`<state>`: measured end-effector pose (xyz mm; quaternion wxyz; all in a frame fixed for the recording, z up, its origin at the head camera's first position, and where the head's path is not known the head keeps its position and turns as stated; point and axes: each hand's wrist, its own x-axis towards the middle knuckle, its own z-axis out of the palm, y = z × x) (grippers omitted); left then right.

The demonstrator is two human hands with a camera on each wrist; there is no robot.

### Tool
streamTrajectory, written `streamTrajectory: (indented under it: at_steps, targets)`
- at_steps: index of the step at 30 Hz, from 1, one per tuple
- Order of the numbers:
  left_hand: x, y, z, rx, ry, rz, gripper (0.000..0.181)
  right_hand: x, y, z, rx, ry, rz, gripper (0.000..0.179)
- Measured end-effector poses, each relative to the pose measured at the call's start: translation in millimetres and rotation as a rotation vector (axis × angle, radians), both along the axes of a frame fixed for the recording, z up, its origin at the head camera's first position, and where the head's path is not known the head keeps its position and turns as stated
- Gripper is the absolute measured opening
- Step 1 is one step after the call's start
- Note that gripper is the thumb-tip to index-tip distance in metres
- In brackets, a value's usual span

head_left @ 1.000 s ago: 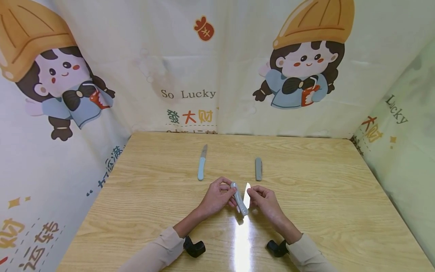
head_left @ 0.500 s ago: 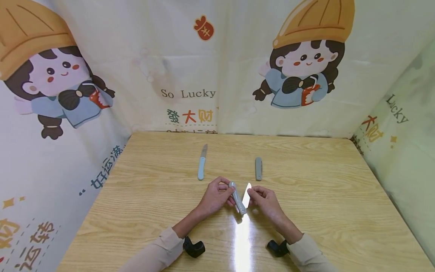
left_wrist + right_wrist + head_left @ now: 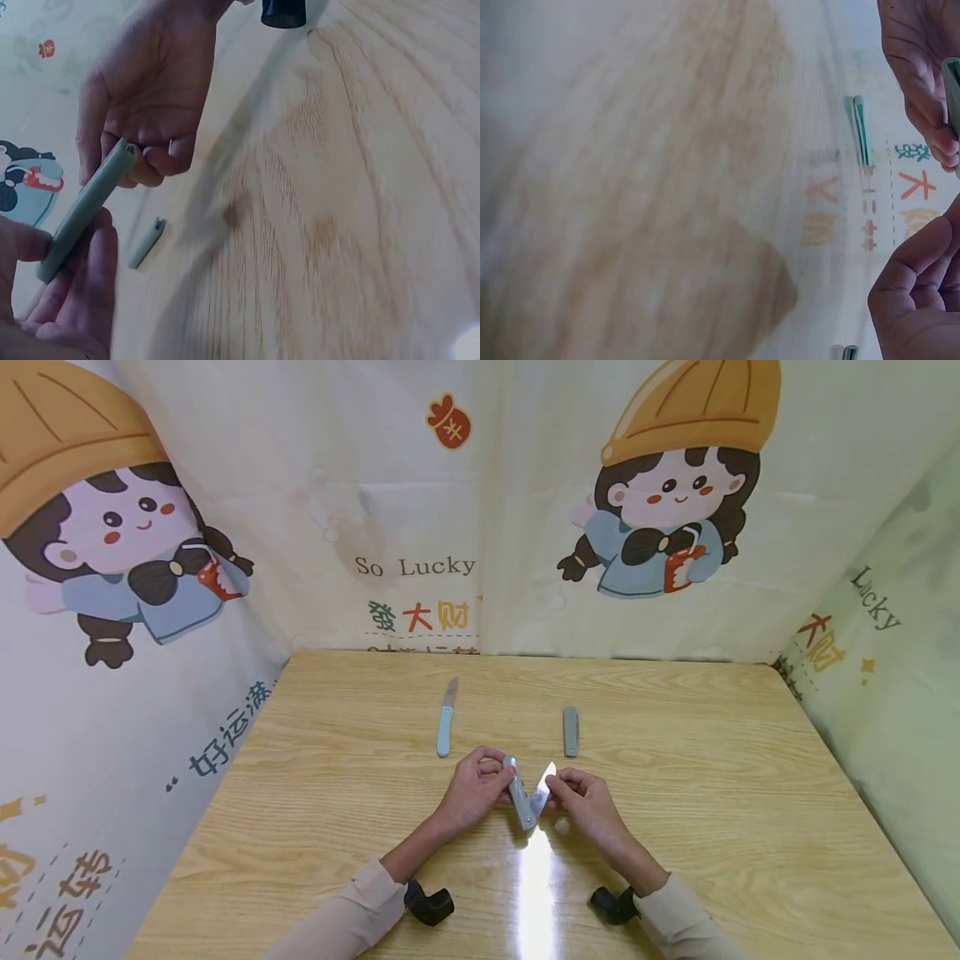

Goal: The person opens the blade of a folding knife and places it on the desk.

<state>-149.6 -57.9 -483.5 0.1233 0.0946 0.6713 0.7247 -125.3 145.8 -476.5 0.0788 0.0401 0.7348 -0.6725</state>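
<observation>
A pocket knife with a pale grey-blue handle [image 3: 521, 795] is half unfolded between my hands, its shiny blade [image 3: 543, 788] standing out in a V. My left hand [image 3: 468, 793] grips the handle between thumb and fingers. With thumb and fingertips, my right hand [image 3: 592, 806] pinches the blade near its tip. Seen from the left wrist, the handle [image 3: 84, 214] slants upward and hides the blade. The right wrist view catches only the end of the handle [image 3: 952, 105] at its right edge, with my right hand [image 3: 919, 296] below it.
On the wooden table [image 3: 337, 793], a light blue knife [image 3: 445, 727] lies unfolded beyond my left hand. A folded grey knife [image 3: 571, 732] lies beyond my right hand. Printed cloth [image 3: 525, 527] hangs around the table's back and sides.
The angle between handle and blade has widened. My left hand has shifted the handle slightly left and away from me, while the right hand has stayed nearly in place.
</observation>
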Motion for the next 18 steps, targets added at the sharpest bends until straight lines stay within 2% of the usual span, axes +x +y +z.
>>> streamTrajectory:
  at_steps: [5, 9, 18]
  targets:
    - [-1.9, -5.2, -2.0, -0.056, 0.047, -0.073, 0.038, 2.6, 1.8, -1.7, 0.023, 0.002, 0.031, 0.022]
    - [-2.4, -8.9, -3.0, -0.040, 0.050, -0.147, 0.043, 3.4, 1.9, -2.1, 0.038, -0.003, 0.029, 0.022]
    - [-1.9, -10.3, -1.2, -0.018, 0.032, -0.143, 0.039, 0.2, 1.1, -1.9, 0.015, -0.005, 0.016, 0.020]
